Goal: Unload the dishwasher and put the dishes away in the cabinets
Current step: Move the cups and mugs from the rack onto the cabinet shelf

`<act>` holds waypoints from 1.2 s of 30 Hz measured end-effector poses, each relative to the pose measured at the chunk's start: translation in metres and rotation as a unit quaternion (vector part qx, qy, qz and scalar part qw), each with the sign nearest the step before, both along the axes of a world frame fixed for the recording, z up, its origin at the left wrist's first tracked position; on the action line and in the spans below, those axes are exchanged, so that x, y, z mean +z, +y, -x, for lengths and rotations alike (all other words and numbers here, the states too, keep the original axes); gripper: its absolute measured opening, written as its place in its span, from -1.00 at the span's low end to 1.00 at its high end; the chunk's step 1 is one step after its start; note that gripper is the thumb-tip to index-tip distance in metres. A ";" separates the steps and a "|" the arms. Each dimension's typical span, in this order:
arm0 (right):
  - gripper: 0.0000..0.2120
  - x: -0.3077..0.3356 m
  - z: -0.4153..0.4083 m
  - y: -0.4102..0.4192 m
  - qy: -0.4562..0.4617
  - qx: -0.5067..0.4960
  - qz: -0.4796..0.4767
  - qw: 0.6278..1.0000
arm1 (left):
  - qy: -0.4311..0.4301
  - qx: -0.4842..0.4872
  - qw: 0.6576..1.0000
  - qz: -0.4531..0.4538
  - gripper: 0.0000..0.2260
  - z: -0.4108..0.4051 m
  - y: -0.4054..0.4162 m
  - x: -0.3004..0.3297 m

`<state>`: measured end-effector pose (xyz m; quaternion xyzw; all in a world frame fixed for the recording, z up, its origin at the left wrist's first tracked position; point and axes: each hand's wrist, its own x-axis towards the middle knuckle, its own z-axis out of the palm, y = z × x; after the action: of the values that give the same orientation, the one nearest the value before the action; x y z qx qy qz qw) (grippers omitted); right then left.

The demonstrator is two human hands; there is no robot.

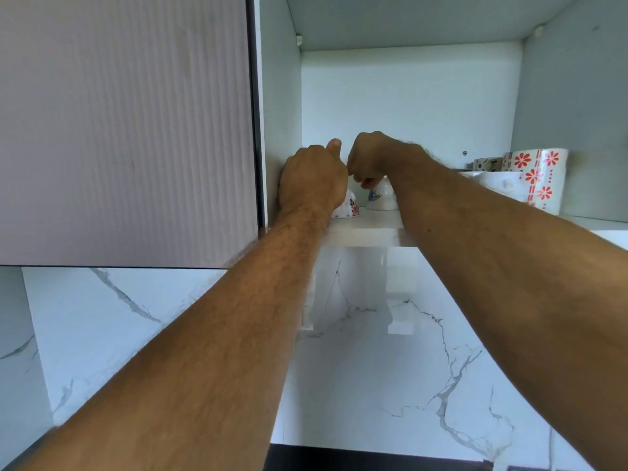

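Both my arms reach up into an open white wall cabinet. My left hand is closed over a small white cup with a red flower print, which stands upside down on the cabinet shelf at its left end. My right hand is closed on the top of a second small white cup with a blue mark, also upside down on the shelf, just right of the first. My hands hide most of both cups.
Further right on the shelf stand a tall white mug with red flowers, a plain white mug and a small patterned cup behind. A closed ribbed grey cabinet door is at left. White marble backsplash lies below.
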<state>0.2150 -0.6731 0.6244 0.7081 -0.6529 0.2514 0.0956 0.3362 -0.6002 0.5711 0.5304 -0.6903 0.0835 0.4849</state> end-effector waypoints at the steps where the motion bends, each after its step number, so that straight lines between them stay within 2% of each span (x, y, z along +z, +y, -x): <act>1: -0.86 0.001 0.001 0.002 -0.002 -0.002 0.016 1.000 | -0.009 0.002 1.000 0.009 -0.63 0.001 0.002 0.000; 3: -0.97 0.002 0.003 0.005 0.004 0.000 0.065 0.998 | -0.029 0.012 0.999 0.019 -0.66 0.002 0.004 -0.002; 5: -0.93 0.000 0.005 0.006 0.011 -0.003 0.103 0.995 | -0.042 0.020 0.999 0.029 -0.69 0.003 0.004 -0.002; 8: -0.77 -0.003 0.007 0.018 0.009 -0.005 0.139 0.990 | -0.056 0.032 0.997 0.043 -0.71 0.003 0.003 -0.003; 11: -0.75 -0.010 0.011 0.036 0.022 -0.019 0.171 0.985 | -0.054 0.030 0.997 0.052 -0.73 0.002 0.005 -0.003; 13: -0.74 -0.014 0.015 0.048 0.017 -0.034 0.181 0.983 | -0.057 0.025 0.997 0.048 -0.74 0.003 0.006 -0.003; 20: -0.69 -0.030 0.027 0.104 0.014 -0.091 0.176 0.980 | 0.029 -0.051 0.994 0.091 -0.76 0.003 0.012 -0.006; 24: -0.70 -0.039 0.034 0.135 0.019 -0.118 0.176 0.977 | 0.021 -0.068 0.989 0.132 -0.73 0.003 0.020 -0.007; 36: -0.67 -0.038 0.054 0.244 0.027 -0.159 0.195 0.967 | -0.008 -0.034 0.981 0.190 -0.71 -0.007 0.099 -0.003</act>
<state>0.1611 -0.4294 0.5864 0.5695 -0.6923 0.3362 0.2887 0.3429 -0.5013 0.5683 0.4046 -0.6834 0.2011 0.5734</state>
